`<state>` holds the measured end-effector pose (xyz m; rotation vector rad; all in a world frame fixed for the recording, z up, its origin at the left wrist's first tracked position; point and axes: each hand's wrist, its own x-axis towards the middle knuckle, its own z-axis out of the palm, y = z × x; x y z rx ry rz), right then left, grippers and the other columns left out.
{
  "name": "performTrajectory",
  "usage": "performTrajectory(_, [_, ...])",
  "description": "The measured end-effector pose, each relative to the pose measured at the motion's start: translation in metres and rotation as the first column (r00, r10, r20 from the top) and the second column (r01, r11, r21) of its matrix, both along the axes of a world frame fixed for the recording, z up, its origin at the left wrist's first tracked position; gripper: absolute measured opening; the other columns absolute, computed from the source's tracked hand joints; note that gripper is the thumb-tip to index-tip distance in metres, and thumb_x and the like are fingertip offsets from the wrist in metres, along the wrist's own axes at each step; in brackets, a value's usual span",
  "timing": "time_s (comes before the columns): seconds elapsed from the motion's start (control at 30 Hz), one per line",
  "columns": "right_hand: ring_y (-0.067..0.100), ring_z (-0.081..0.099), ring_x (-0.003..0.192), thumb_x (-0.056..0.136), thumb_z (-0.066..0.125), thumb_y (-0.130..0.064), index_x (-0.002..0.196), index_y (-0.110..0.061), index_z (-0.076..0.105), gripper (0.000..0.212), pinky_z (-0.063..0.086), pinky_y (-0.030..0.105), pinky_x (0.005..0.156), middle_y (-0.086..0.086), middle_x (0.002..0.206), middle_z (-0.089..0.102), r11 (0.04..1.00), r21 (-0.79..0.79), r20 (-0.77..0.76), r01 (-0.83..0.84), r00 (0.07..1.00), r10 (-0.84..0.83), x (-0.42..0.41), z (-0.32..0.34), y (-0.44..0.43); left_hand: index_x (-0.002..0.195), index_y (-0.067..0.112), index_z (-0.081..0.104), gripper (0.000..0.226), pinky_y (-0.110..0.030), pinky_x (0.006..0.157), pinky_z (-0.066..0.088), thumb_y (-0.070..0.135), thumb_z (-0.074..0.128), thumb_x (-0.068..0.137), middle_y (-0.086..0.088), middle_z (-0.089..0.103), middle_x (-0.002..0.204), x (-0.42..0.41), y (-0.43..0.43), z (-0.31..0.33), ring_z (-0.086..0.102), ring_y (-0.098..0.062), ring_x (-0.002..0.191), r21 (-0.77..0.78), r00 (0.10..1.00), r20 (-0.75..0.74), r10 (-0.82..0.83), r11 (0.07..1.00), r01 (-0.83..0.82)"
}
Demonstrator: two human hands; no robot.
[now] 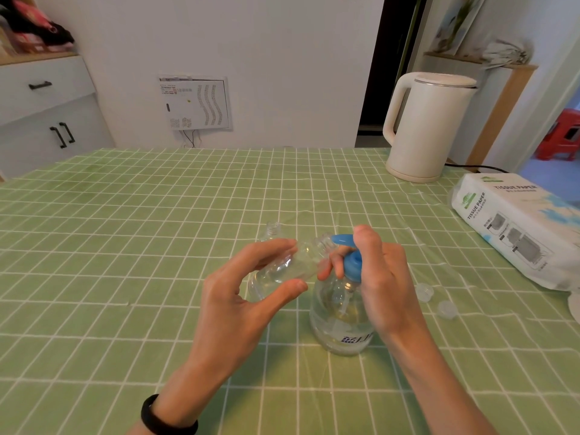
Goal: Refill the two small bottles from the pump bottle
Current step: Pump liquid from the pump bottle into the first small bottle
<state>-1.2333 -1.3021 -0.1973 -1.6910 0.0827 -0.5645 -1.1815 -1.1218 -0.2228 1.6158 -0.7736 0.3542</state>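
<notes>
A clear pump bottle [340, 321] with a blue pump head [353, 265] stands on the green checked tablecloth near the middle. My right hand [379, 277] wraps the pump from the right, thumb on top of the blue spout. My left hand [248, 287] holds a small clear bottle [298, 262] tilted, its open neck right at the spout tip. A second small clear bottle [272, 233] stands uncapped just behind my left fingers, partly hidden.
Two clear caps [424, 291] [446, 309] lie right of the pump bottle. A tissue paper pack [514, 224] sits at the right edge, a white kettle [423, 127] with its cord at the back right. A white cabinet stands beyond the table's left.
</notes>
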Motion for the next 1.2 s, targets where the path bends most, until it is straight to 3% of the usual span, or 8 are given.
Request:
performTrajectory(0.13, [0.015, 0.07, 0.067, 0.089, 0.038, -0.051, 0.054, -0.004, 0.056, 0.062, 0.051, 0.023, 0.068, 0.011, 0.065, 0.074, 0.998, -0.055, 0.004, 0.004, 1.0, -0.004, 0.0016, -0.0014, -0.0028, 0.121, 0.037, 0.069, 0.043, -0.014, 0.099, 0.051, 0.038, 0.082, 0.08, 0.022, 0.076, 0.119, -0.0006, -0.0007, 0.0002, 0.072, -0.005, 0.114, 0.015, 1.0, 0.011, 0.002, 1.0, -0.003])
performTrajectory(0.47, [0.029, 0.073, 0.076, 0.093, 0.034, -0.068, 0.051, -0.023, 0.06, 0.067, 0.054, 0.032, 0.077, 0.004, 0.069, 0.078, 1.0, -0.005, -0.023, 0.027, 0.999, -0.027, -0.0006, 0.0007, 0.0005, 0.122, 0.035, 0.069, 0.044, -0.016, 0.099, 0.052, 0.037, 0.082, 0.08, 0.021, 0.075, 0.12, -0.0004, -0.0002, 0.0006, 0.072, -0.006, 0.114, 0.0, 1.0, 0.008, 0.002, 1.0, -0.002])
performTrajectory(0.57, [0.016, 0.074, 0.072, 0.096, 0.037, -0.052, 0.052, -0.013, 0.058, 0.063, 0.053, 0.022, 0.072, 0.014, 0.065, 0.074, 0.999, -0.04, -0.002, 0.013, 1.0, -0.013, 0.0003, 0.0006, -0.0012, 0.122, 0.035, 0.069, 0.044, -0.016, 0.099, 0.052, 0.037, 0.081, 0.08, 0.021, 0.075, 0.121, -0.0005, -0.0005, 0.0008, 0.072, -0.005, 0.114, 0.009, 1.0, 0.016, 0.002, 1.0, -0.002])
performTrajectory(0.63, [0.018, 0.073, 0.07, 0.097, 0.039, -0.036, 0.057, 0.005, 0.053, 0.06, 0.051, 0.029, 0.069, 0.023, 0.065, 0.07, 0.997, -0.077, -0.008, 0.003, 1.0, -0.004, 0.0018, -0.0005, -0.0032, 0.122, 0.036, 0.068, 0.043, -0.014, 0.098, 0.051, 0.038, 0.081, 0.08, 0.02, 0.075, 0.12, -0.0009, -0.0007, 0.0014, 0.072, -0.004, 0.114, 0.022, 1.0, 0.019, 0.0, 1.0, 0.0])
performTrajectory(0.7, [0.024, 0.073, 0.071, 0.098, 0.039, -0.031, 0.056, 0.001, 0.055, 0.056, 0.052, 0.035, 0.07, 0.016, 0.066, 0.073, 0.995, -0.097, -0.013, 0.006, 1.0, -0.007, 0.0018, -0.0008, -0.0038, 0.122, 0.037, 0.068, 0.043, -0.013, 0.098, 0.05, 0.038, 0.081, 0.081, 0.022, 0.075, 0.121, -0.0014, -0.0009, 0.0017, 0.071, -0.002, 0.114, 0.03, 1.0, 0.026, -0.003, 1.0, 0.002])
performTrajectory(0.8, [0.018, 0.074, 0.074, 0.097, 0.038, -0.049, 0.05, -0.02, 0.058, 0.058, 0.053, 0.024, 0.072, 0.008, 0.068, 0.077, 0.999, -0.054, 0.003, 0.005, 1.0, -0.005, 0.0003, -0.0004, -0.0016, 0.122, 0.038, 0.067, 0.044, -0.012, 0.098, 0.05, 0.039, 0.081, 0.08, 0.025, 0.074, 0.121, -0.0016, -0.001, 0.0018, 0.071, -0.002, 0.114, 0.024, 1.0, 0.025, -0.001, 1.0, 0.001])
performTrajectory(0.97, [0.018, 0.074, 0.074, 0.094, 0.033, -0.07, 0.051, -0.024, 0.059, 0.068, 0.052, 0.015, 0.072, 0.003, 0.069, 0.078, 1.0, -0.003, -0.012, 0.018, 1.0, -0.018, -0.0004, -0.001, -0.0001, 0.121, 0.04, 0.068, 0.044, -0.014, 0.099, 0.051, 0.038, 0.081, 0.079, 0.024, 0.075, 0.12, -0.0011, -0.0009, 0.0005, 0.072, -0.004, 0.114, 0.004, 1.0, 0.014, 0.002, 1.0, -0.002])
performTrajectory(1.2, [0.013, 0.072, 0.068, 0.096, 0.039, -0.046, 0.051, -0.011, 0.057, 0.06, 0.05, 0.018, 0.07, 0.014, 0.065, 0.073, 0.999, -0.026, 0.007, -0.02, 1.0, 0.02, 0.0009, 0.0018, -0.0015, 0.121, 0.039, 0.068, 0.044, -0.015, 0.099, 0.051, 0.037, 0.081, 0.079, 0.021, 0.075, 0.12, -0.0013, -0.0018, 0.0017, 0.072, -0.005, 0.115, 0.014, 1.0, 0.012, -0.001, 1.0, 0.001])
